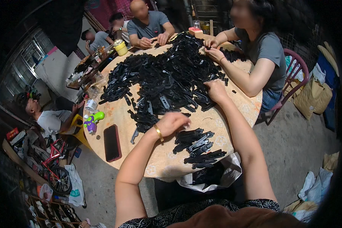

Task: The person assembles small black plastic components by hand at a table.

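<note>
I see the large heap of small black plastic parts covering the round beige table's centre; approx. a dozen sit in a small sorted row near my edge, so most remains. Left hand loosely curled at the heap edge, grip unclear; right hand reaching in, fingers on parts.

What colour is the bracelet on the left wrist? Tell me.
Gold: the bracelet shows best in the head view.

Gold bangle on left wrist; apparently dark patterned sleeves.
</note>
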### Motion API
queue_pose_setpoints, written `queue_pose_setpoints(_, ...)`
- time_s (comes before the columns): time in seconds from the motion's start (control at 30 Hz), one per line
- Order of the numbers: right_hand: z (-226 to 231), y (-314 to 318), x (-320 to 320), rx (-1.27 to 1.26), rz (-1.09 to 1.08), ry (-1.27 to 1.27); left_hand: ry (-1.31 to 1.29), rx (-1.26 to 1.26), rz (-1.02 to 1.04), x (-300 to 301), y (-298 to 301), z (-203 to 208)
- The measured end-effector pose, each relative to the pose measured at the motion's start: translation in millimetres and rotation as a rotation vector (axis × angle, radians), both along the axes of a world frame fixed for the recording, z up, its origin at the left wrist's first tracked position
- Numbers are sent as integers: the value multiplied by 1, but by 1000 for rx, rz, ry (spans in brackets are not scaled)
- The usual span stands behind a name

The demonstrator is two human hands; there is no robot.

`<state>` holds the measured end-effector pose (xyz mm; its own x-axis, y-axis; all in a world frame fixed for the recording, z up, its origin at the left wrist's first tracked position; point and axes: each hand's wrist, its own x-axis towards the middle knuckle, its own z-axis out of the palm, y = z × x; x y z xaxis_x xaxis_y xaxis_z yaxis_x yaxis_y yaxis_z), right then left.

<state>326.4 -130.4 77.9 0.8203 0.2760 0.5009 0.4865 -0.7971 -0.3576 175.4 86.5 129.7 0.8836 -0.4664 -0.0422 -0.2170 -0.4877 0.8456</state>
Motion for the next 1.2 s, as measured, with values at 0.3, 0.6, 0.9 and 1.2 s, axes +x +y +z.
queue_pose_setpoints(0.3, 1, 0, 3, 47, -82, 168, -710, 672, 163, 9, -6, -19)
queue_pose_setpoints(0.6, 7, 3, -2, 89, -140, 161, -144, -430, 444, 10, 3, -10)
queue_pose_setpoints(0.9, -1, 6, 8, 309, -22, 329, -34, -573, 522, 5, 0, -3)
queue_pose_setpoints(1.2, 9, 8, -6, 283, -15, 363, 156, -625, 493, 8, 5, -1)
